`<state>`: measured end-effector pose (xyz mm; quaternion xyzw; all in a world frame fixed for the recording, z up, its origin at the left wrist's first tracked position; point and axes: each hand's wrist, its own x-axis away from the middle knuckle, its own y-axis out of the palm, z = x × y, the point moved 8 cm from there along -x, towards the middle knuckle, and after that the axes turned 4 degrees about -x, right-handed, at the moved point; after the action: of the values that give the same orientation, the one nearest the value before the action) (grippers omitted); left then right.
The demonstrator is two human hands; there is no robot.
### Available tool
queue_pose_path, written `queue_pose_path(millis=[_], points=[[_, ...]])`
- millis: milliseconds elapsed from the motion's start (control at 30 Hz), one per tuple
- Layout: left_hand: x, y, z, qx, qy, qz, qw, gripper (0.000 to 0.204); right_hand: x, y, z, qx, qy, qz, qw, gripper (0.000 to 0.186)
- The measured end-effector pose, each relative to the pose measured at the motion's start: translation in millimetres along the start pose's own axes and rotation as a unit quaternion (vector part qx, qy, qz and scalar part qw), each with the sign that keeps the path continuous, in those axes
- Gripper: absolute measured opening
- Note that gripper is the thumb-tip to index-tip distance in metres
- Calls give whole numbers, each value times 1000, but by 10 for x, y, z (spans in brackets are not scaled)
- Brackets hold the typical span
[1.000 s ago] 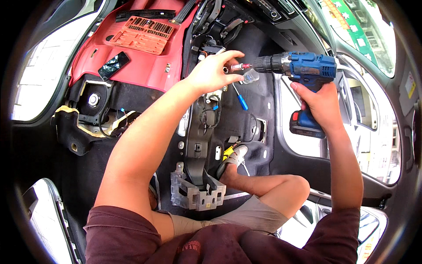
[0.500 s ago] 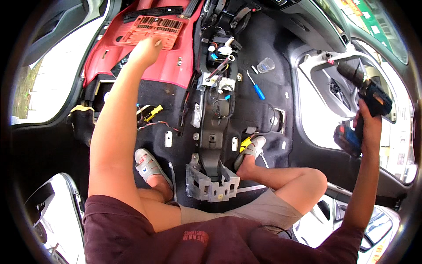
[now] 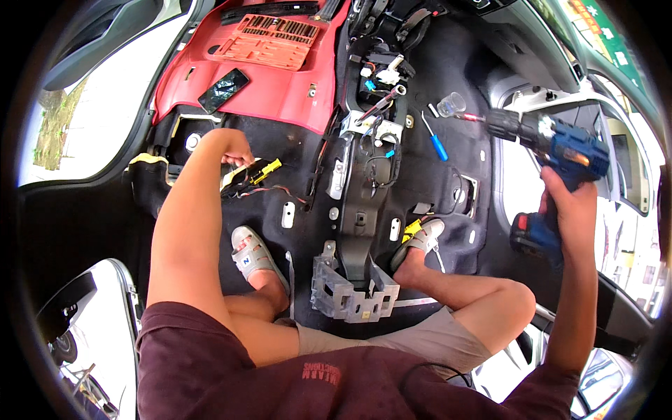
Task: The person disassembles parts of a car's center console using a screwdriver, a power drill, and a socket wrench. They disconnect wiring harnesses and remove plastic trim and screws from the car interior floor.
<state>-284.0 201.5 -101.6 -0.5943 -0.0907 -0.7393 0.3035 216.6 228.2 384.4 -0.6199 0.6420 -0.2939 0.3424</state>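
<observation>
A cordless drill is gripped by its handle in my raised right hand at the right. Its chuck points left, with a slim bit that has a red part in it. My left hand hangs above the black carpet at the left with its fingers curled in; what they hold, if anything, is hidden. Just below and right of it are a yellow connector and some wires. Farther forward, an orange bit case lies open on the red floor covering, showing rows of bits. A black phone lies nearer me.
The centre console frame with loose wiring divides the car floor, ending in a metal bracket between my feet. Right of it lie a blue-handled tool and a clear plastic cup. Open doorways flank both sides.
My left hand has come back from the bit case toward me, to near the yellow connector. The drill in my right hand has swung inward to the left and sits more level.
</observation>
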Motion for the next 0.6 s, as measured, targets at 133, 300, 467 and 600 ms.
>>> queue_pose_path(millis=[133,300,467,600], points=[[239,805,751,51,78,-230,969,25,-202,158,-399,40,-60,-39,997,36],[-126,1764,643,-54,9,-356,933,27,-508,443,-736,116,-111,-68,985,46],[-376,2083,334,-127,-104,-377,912,36,-612,700,-958,174,-143,-108,968,51],[-605,2466,-100,-165,-181,-443,863,32,-666,759,-999,206,-158,-108,960,44]])
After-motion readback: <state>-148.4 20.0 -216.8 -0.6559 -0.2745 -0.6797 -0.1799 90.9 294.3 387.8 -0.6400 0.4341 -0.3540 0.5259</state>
